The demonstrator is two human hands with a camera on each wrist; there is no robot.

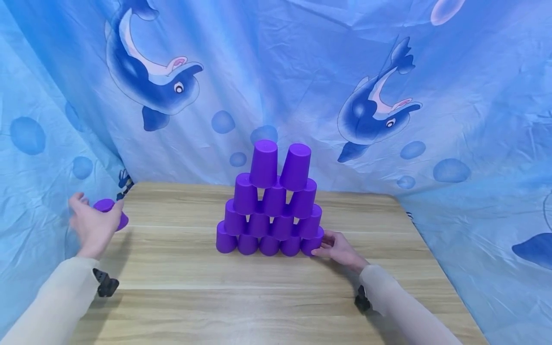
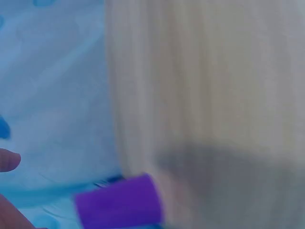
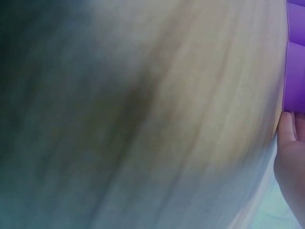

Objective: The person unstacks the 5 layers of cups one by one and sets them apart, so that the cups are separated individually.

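At the left table edge my left hand [image 1: 92, 223] has its fingers and thumb spread apart. A tilted purple cup [image 1: 104, 205] shows just beyond the thumb, which partly hides it. In the left wrist view that cup [image 2: 119, 202] is blurred, apart from the visible fingers [image 2: 8, 160]; contact with the thumb cannot be made out. Upside-down purple cups form a pyramid [image 1: 269, 199] of four rows, with two cups on top. My right hand [image 1: 342, 249] holds the bottom row's rightmost cup [image 1: 309, 244], thumb in front and fingers at its side.
The wood-grain table [image 1: 258, 306] bears the pyramid near its middle. Behind and beside it hangs a blue curtain [image 1: 293, 72] with dolphins. Each wrist carries a small black camera, one near the left sleeve [image 1: 64, 292].
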